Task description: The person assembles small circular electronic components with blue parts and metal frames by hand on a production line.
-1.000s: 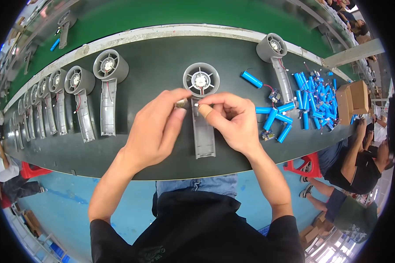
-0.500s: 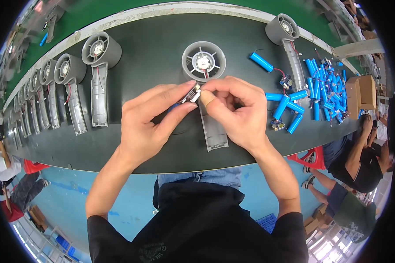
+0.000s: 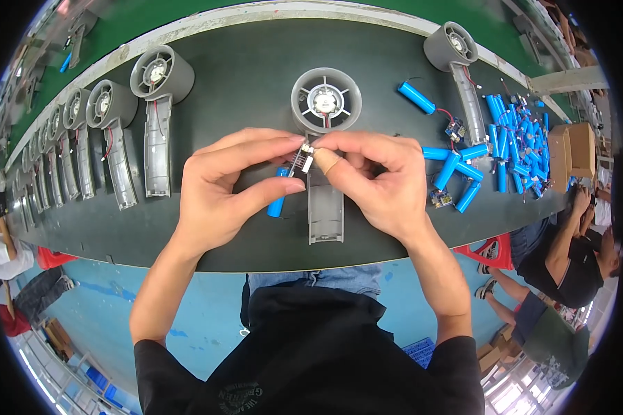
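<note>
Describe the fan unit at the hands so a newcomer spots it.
On the dark table, look between the grey fan row at left and the blue cells at right. There, in the middle, lies a lone grey fan unit. Unlike its neighbours, it has the right hand covering part of its handle.

Room is offered here over the dark flat tabletop (image 3: 241,76), left of the round-headed grey plastic fan housing (image 3: 326,102) in the middle; but just below that head, the way is closed by the left hand (image 3: 232,183) and right hand (image 3: 384,176)! Rightward, the gap is pinched by a lone blue cylindrical cell (image 3: 417,98), then barred by heaped blue cells (image 3: 503,142) and a brown cardboard box (image 3: 580,149).
</note>
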`<state>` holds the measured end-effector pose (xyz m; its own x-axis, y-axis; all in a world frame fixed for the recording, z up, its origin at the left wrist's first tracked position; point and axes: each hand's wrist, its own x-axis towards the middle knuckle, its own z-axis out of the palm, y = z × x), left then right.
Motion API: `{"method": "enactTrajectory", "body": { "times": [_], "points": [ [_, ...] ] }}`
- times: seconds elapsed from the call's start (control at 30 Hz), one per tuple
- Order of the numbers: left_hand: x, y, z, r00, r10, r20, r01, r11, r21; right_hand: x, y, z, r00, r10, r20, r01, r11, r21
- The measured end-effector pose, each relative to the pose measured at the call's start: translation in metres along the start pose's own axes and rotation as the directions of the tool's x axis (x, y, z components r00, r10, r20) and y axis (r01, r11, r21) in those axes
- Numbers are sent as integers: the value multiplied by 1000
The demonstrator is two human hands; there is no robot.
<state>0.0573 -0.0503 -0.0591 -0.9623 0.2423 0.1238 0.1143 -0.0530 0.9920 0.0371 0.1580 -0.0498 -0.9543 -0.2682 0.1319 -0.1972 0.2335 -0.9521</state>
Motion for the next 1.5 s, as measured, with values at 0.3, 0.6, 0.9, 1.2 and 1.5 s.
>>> {"method": "enactTrajectory", "body": {
  "times": [0.3, 0.6, 0.9, 1.2, 1.5],
  "points": [
    [3, 1, 2, 925, 352, 140, -367, 742, 561, 1, -9, -10, 974, 205, 99, -205, 979, -13],
    [3, 0, 1, 925, 339, 175, -374, 717, 588, 0, -4, -8, 983, 163, 82, -165, 986, 21],
    [-1, 3, 7, 964, 255, 72, -256, 827, 500, 8, 13, 3, 873, -484, -53, 449, 843, -298],
    [-1, 2, 2, 968, 221, 117, -250, 850, 464, 11, 18, 2, 853, -523, -1, 496, 810, -312],
    [-1, 8, 14, 998, -11, -54, 21, 985, 171, -26, -15, -2, 974, 141, -180, -191, 933, -304]
  ]
}}
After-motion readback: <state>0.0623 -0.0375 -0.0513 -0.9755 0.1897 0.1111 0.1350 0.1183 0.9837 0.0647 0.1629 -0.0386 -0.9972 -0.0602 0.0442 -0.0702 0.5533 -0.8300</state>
